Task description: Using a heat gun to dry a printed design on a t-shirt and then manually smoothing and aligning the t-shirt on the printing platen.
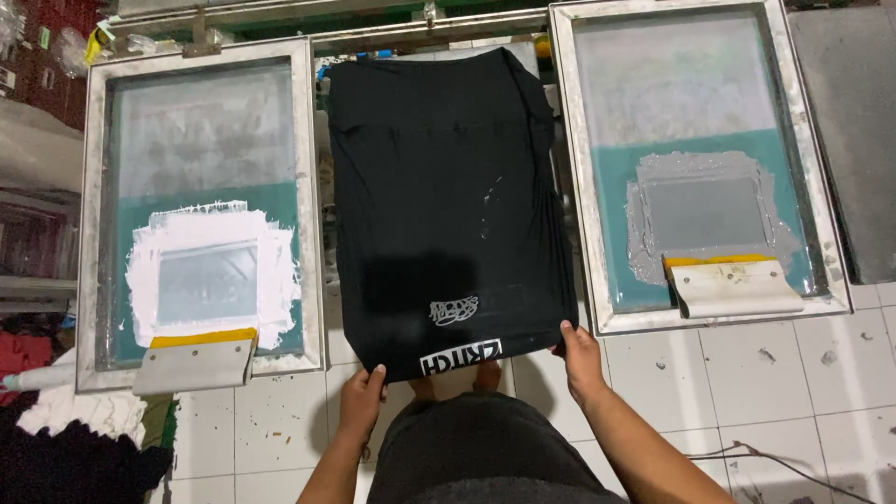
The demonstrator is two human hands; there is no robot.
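i see the black t-shirt (448, 205) stretched lengthwise away from me between two screen frames; my left hand (362, 397) and right hand (579, 355) each pinch a near hem corner, equally close.

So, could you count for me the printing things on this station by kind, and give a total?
Screen frames: 2, left one with white ink, right one with grey ink
Squeegees with yellow blades: 2, left, right
Black shirt: 1, its lower edge held by the left hand and the right hand
Total: 5
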